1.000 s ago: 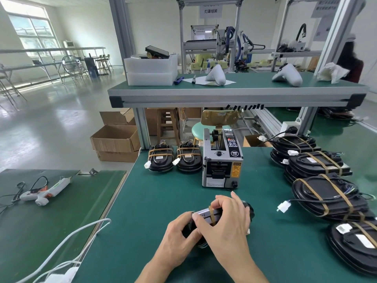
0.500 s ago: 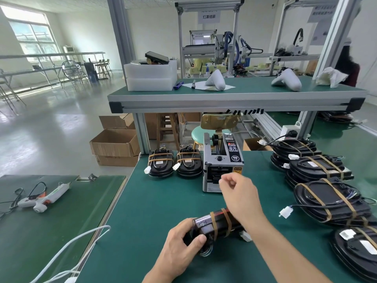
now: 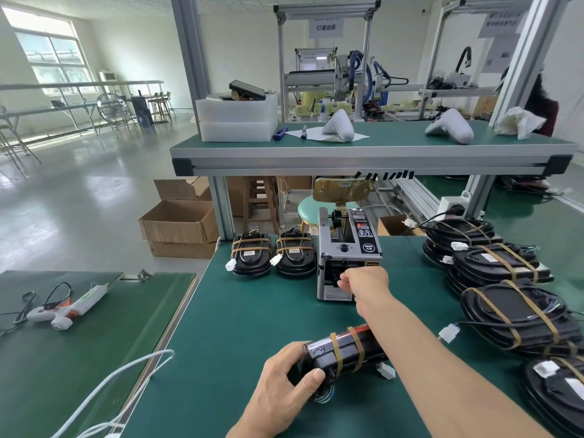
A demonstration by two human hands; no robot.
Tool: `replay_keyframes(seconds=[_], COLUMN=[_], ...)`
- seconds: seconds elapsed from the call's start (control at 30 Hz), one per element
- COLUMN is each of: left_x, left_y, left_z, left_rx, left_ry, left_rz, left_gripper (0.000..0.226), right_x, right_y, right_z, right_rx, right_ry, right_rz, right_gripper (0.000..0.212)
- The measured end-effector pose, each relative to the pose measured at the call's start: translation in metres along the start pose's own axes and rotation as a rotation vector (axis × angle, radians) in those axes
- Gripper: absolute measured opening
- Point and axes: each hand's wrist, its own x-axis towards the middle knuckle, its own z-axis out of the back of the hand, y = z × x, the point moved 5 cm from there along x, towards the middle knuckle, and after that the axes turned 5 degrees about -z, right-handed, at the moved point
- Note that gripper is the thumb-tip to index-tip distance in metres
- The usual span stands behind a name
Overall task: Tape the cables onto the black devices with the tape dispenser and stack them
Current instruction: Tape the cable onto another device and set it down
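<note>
My left hand point(image 3: 281, 387) grips a black device point(image 3: 339, 355) tilted on edge near the front of the green table point(image 3: 252, 317); two brown tape strips cross it and its white connector point(image 3: 386, 370) lies beside it. My right hand point(image 3: 363, 279) is at the outlet slot of the grey tape dispenser point(image 3: 347, 248), its fingers curled at the opening; the tape piece itself is hidden. Two taped devices point(image 3: 273, 254) stand left of the dispenser. A row of taped, stacked devices point(image 3: 512, 301) runs along the right side.
A raised green shelf point(image 3: 373, 147) on aluminium posts spans the back, carrying foam blocks and white shells. A glue gun point(image 3: 66, 308) with cords lies on the lower left table. Cardboard boxes point(image 3: 180, 226) and a stool stand on the floor behind.
My right hand left the device and reached forward to the dispenser's outlet. My left hand kept hold of the device, which now shows two tape strips.
</note>
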Motion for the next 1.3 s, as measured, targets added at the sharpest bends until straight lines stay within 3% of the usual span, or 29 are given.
replay_keyframes(seconds=[0.27, 0.47, 0.7, 0.8, 0.87, 0.97, 1.1, 1.3], left_x=[0.001, 0.002, 0.000, 0.000, 0.000, 0.000, 0.001, 0.000], left_y=[0.004, 0.005, 0.004, 0.002, 0.001, 0.000, 0.001, 0.002], left_z=[-0.001, -0.001, -0.001, -0.001, -0.001, -0.001, -0.001, -0.001], left_rx=[0.013, 0.017, 0.011, 0.009, 0.007, 0.004, 0.009, 0.027], left_ry=[0.004, 0.005, -0.005, -0.005, -0.007, -0.007, -0.016, -0.005], left_rz=[0.003, -0.010, -0.019, -0.015, -0.015, -0.019, -0.018, -0.013], left_gripper=[0.050, 0.049, 0.046, 0.045, 0.044, 0.042, 0.045, 0.043], right_x=[0.011, 0.020, 0.020, 0.010, -0.005, -0.029, -0.062, -0.070], right_y=[-0.002, -0.003, -0.005, -0.005, -0.003, 0.006, 0.012, -0.027], right_z=[-0.003, -0.005, -0.001, -0.001, -0.003, 0.006, 0.047, 0.106], right_rx=[-0.019, -0.059, -0.031, -0.077, -0.168, -0.359, -0.380, -0.198], right_ry=[-0.164, -0.248, -0.274, -0.158, 0.046, 0.226, 0.219, 0.206], right_rz=[0.055, 0.069, 0.069, 0.003, -0.019, 0.150, 0.427, 0.364], right_gripper=[0.014, 0.026, 0.025, 0.018, 0.012, 0.005, 0.012, 0.011])
